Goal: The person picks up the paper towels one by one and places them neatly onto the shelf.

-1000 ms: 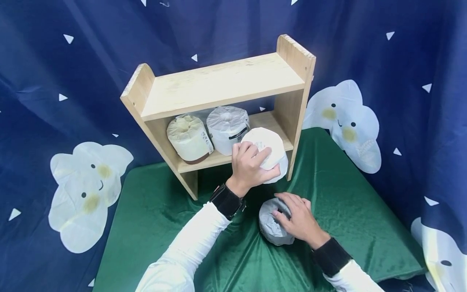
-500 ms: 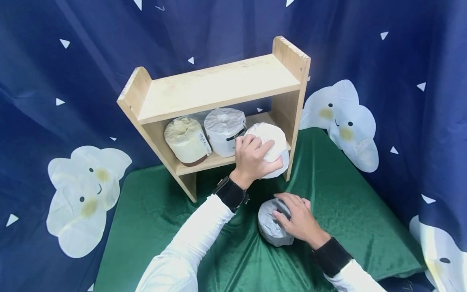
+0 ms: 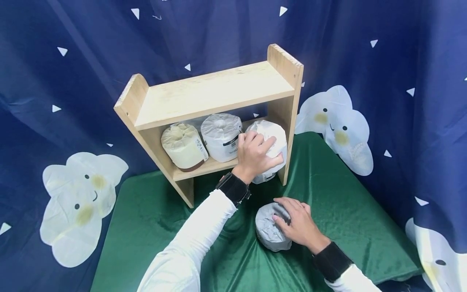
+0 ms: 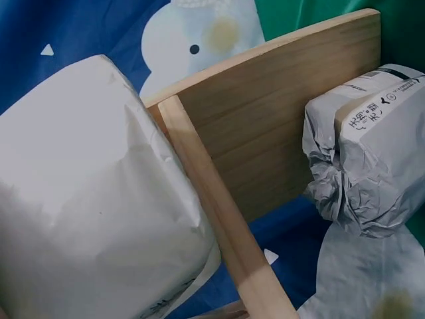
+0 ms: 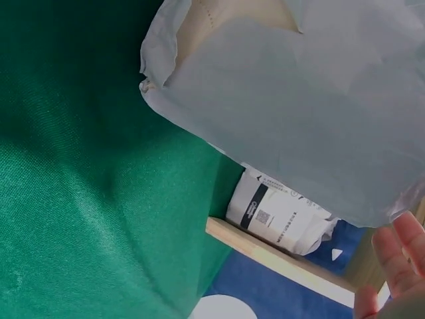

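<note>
A wooden shelf unit [image 3: 219, 91] stands on green cloth. My left hand [image 3: 255, 156] grips a white paper-wrapped toilet roll [image 3: 279, 140] at the right end of its lower board; whether the roll rests on the board is hidden. The same roll fills the left of the left wrist view. Beside it on that board are a second white wrapped roll [image 3: 221, 138] and a cream wrapped roll [image 3: 185, 148]. My right hand [image 3: 300, 225] lies over a greyish wrapped roll [image 3: 270, 231] on the cloth; in the right wrist view its fingers [image 5: 398, 262] look loosely extended at the roll's edge.
Green cloth [image 3: 153, 227] covers the surface around the shelf's legs. A dark blue curtain [image 3: 219, 24] with clouds and white triangles hangs behind. The shelf's right side panel [image 3: 293, 117] stands close to the roll in my left hand.
My left hand has moved the white toilet roll farther into the right end of the shelf and tilted it more upright. My right hand stays at the greyish roll. The head view has shifted slightly.
</note>
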`<state>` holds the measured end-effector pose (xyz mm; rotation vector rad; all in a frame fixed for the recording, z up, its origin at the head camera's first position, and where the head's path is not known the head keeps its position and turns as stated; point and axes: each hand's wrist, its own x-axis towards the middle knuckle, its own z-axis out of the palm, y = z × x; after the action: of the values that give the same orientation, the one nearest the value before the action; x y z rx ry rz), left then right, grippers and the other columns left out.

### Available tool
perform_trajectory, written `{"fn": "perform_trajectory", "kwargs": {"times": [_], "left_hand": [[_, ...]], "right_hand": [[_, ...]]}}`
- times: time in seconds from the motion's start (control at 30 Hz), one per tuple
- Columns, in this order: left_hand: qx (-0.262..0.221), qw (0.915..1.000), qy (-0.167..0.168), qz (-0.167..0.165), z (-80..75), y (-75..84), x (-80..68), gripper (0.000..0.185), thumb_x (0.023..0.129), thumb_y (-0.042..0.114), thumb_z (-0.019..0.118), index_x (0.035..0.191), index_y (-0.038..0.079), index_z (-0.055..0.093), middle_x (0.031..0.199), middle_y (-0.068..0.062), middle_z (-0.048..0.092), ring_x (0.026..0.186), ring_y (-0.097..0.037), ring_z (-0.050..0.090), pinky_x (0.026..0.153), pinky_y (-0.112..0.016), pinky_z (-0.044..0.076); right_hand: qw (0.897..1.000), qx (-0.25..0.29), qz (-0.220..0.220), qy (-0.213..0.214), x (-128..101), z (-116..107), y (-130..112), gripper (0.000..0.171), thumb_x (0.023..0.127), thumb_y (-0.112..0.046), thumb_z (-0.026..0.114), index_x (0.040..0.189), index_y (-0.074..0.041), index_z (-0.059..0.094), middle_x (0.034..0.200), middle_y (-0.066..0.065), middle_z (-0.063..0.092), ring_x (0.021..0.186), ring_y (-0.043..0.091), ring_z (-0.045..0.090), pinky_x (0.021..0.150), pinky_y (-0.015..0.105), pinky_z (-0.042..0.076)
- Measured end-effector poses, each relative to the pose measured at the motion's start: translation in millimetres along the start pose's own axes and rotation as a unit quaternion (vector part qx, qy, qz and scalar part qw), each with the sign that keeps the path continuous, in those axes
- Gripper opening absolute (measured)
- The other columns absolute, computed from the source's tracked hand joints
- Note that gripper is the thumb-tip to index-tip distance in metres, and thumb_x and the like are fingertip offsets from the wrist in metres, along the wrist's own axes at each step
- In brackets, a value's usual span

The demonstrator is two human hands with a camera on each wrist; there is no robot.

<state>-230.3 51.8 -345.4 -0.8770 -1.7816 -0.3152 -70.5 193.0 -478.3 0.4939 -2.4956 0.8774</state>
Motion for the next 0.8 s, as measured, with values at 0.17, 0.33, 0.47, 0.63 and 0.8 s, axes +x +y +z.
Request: {"fn": "perform_trajectory", "kwargs": {"times": [0.17,0.33,0.47,0.63,0.8], "left_hand": [[0.013,0.9994,-0.033,-0.002,2.4,-2.0,3.2,0.032,0.075,0.047,0.062,0.087,0.02,0.074,0.067,-0.001,0.056,0.079,-0.022,0.054,0.068,-0.04,0.039],[0.024,0.9989,-0.04,0.003,7.9,-3.6,6.8,0.032,0.076,0.047,0.061,0.088,0.02,0.075,0.07,0.0,0.059,0.079,-0.022,0.055,0.068,-0.04,0.039],[0.038,0.9977,-0.057,0.002,13.2,-5.1,10.1,0.033,0.078,0.048,0.061,0.091,0.021,0.075,0.073,-0.001,0.061,0.081,-0.022,0.055,0.068,-0.04,0.039],[0.043,0.9962,-0.075,-0.007,18.3,-8.0,12.9,0.031,0.079,0.047,0.063,0.092,0.021,0.075,0.076,-0.001,0.065,0.082,-0.023,0.056,0.068,-0.041,0.04],[0.049,0.9952,-0.084,-0.01,22.0,-10.4,14.5,0.031,0.079,0.048,0.063,0.092,0.022,0.074,0.079,0.001,0.067,0.082,-0.022,0.057,0.067,-0.042,0.041]], "right_hand": [[1.0,0.005,-0.004,0.001,0,3,-1,0.045,0.081,-0.024,0.074,0.122,-0.011,0.063,0.12,0.008,0.062,0.11,0.028,0.056,0.08,0.048,0.033],[1.0,0.008,-0.003,-0.003,0,3,-1,0.044,0.081,-0.025,0.074,0.121,-0.011,0.063,0.12,0.009,0.062,0.11,0.028,0.056,0.081,0.048,0.033],[1.0,0.006,0.003,-0.009,0,2,-1,0.044,0.081,-0.024,0.074,0.121,-0.01,0.063,0.121,0.008,0.062,0.11,0.028,0.056,0.082,0.048,0.032],[1.0,0.008,0.015,-0.016,1,1,-3,0.045,0.082,-0.025,0.074,0.122,-0.011,0.062,0.122,0.008,0.061,0.111,0.028,0.055,0.083,0.049,0.031],[1.0,0.009,0.017,-0.02,1,1,-3,0.045,0.082,-0.026,0.074,0.122,-0.011,0.063,0.122,0.009,0.062,0.111,0.028,0.055,0.083,0.049,0.031]]}}
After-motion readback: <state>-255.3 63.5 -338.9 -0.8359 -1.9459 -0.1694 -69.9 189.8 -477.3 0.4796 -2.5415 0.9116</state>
